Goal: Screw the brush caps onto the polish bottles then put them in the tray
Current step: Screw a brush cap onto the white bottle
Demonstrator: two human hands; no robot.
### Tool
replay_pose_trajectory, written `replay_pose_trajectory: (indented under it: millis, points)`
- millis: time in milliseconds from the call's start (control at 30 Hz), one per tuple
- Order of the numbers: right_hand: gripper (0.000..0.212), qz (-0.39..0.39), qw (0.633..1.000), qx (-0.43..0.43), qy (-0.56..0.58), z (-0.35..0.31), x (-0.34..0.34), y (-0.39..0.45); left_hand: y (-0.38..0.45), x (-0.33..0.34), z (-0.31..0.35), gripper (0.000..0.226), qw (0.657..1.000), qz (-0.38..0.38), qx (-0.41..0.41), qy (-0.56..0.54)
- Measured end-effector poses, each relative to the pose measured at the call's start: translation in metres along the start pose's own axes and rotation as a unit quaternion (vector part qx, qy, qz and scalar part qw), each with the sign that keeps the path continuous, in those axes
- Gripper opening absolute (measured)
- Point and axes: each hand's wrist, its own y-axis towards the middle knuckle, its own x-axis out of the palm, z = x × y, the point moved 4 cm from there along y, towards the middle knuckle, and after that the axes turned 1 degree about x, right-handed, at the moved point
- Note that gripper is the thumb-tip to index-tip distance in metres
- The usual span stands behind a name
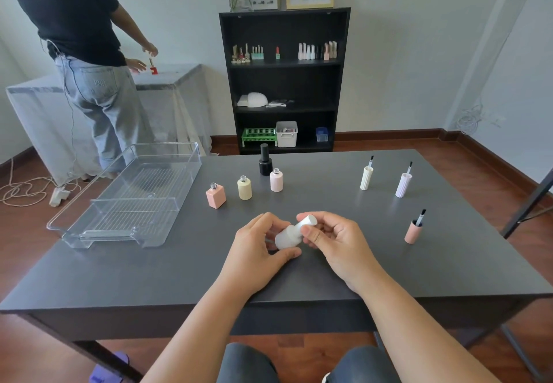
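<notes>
My left hand grips a white polish bottle, tilted just above the grey table. My right hand pinches the white brush cap that sits on its neck. Behind them stand three capless bottles: pink square, pale yellow, light pink. A black bottle with its cap on stands further back. Three loose brush caps stand brush-up at the right: cream, lilac, pink. The clear plastic tray lies at the left with nothing in it.
A black bookshelf with bottles and bins stands behind the table. A person in a black shirt and jeans stands at a covered side table at the back left. A cable and power strip lie on the wooden floor.
</notes>
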Motion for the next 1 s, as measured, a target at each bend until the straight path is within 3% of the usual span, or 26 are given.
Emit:
replay_pose_trajectory:
  millis: [333, 500, 700, 833, 1000]
  points:
    - [0.009, 0.025, 0.982, -0.056, -0.178, -0.022, 0.007, 0.039, 0.013, -0.006, -0.003, 0.034, 0.996, 0.028, 0.015, 0.081]
    - [0.016, 0.111, 0.965, -0.074, -0.225, -0.048, -0.011, 0.108, 0.044, -0.032, -0.022, 0.059, 0.97, 0.11, -0.043, 0.213]
    - [0.028, 0.13, 0.942, -0.021, -0.31, -0.039, -0.005, 0.181, 0.071, -0.03, -0.036, 0.069, 0.924, 0.08, -0.098, 0.36]
    - [0.028, 0.113, 0.934, 0.017, -0.339, -0.02, 0.005, 0.202, 0.08, -0.032, -0.042, 0.064, 0.904, 0.085, -0.114, 0.404]
    - [0.026, 0.105, 0.937, 0.025, -0.332, -0.005, 0.009, 0.208, 0.081, -0.033, -0.043, 0.038, 0.892, 0.079, -0.117, 0.429]
